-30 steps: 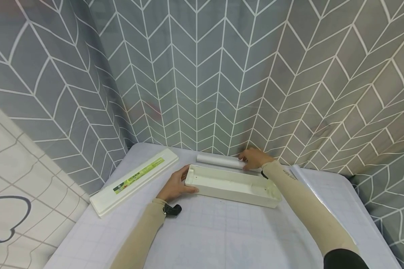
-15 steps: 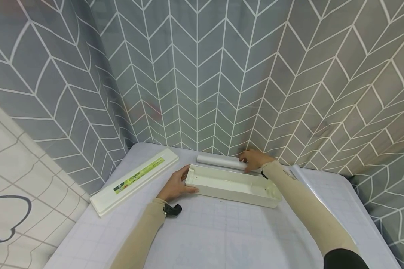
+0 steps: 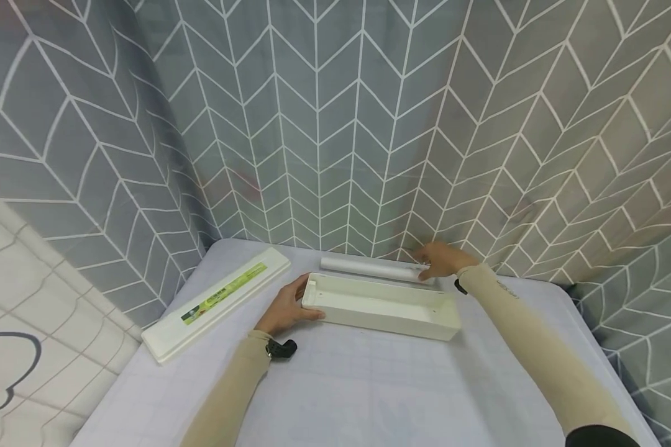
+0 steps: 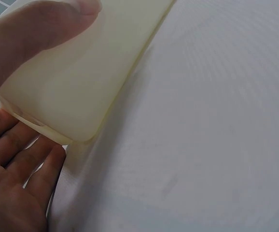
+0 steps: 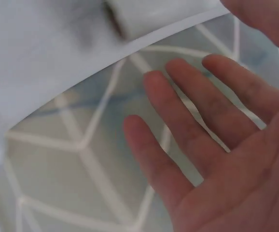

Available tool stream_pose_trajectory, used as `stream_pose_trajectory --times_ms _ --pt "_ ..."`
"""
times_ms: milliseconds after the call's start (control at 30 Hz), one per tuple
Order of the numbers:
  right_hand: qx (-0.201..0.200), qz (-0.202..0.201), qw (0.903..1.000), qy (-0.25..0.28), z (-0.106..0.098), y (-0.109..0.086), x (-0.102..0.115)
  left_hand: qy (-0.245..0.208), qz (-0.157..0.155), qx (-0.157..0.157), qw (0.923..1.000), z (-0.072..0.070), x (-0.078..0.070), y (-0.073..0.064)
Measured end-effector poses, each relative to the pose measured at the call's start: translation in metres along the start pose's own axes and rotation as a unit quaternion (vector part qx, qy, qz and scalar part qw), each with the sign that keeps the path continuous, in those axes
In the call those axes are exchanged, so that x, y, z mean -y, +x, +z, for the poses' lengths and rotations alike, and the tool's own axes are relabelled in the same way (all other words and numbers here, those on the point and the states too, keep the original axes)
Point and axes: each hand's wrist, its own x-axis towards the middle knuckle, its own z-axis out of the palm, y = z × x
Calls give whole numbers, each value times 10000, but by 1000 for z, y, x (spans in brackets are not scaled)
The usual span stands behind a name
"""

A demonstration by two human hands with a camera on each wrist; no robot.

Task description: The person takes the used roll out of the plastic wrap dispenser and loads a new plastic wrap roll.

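Observation:
My left hand (image 3: 286,308) holds the left end of a long, open, off-white plastic box (image 3: 391,316), thumb on its front wall and fingers at the end wall. In the left wrist view the box (image 4: 81,92) lies between the thumb (image 4: 38,26) and the fingers. Behind the box lies a white roll (image 3: 363,267). Around its right end reaches my right hand (image 3: 446,259). The right wrist view shows this hand (image 5: 216,140) with fingers straight and spread beyond the table's edge, and the blurred roll (image 5: 163,17) with its brownish end apart from the fingers.
A long white lid (image 3: 218,304) with a green label lies slanted on the left of the white-covered table (image 3: 358,385). Grey patterned curtain (image 3: 335,124) hangs right behind the table's back edge. White cloth (image 3: 45,323) with lines hangs at the left.
My right hand has shifted right along the roll toward its end, and the right forearm has swung right, uncovering the box's right end. The left hand stays on the box.

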Motion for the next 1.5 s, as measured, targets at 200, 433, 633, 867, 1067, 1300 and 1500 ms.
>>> stream_pose_trajectory --times_ms 200,433,633,867,1067,1300,1500 --pt "-200 299 9993 -110 -4 -41 -25 -17 58 39 10000 1 0 0" --pt "-421 890 9950 -184 -1 -94 -57 -24 203 66 9998 -1 0 -1" --pt "-334 1300 9908 -151 11 -128 -84 0 332 55 9994 -5 3 1" --pt "-241 1580 9871 -28 30 -155 -102 24 328 65 9994 -4 6 3" --pt "-160 1790 9813 687 45 -165 -108 28 258 70 9996 -2 4 2" --pt "-293 1934 9736 1174 51 -166 -108 14 264 33 9996 -2 7 3" --pt "-477 1781 9766 1109 56 -161 -110 43 199 69 9998 -2 6 3"
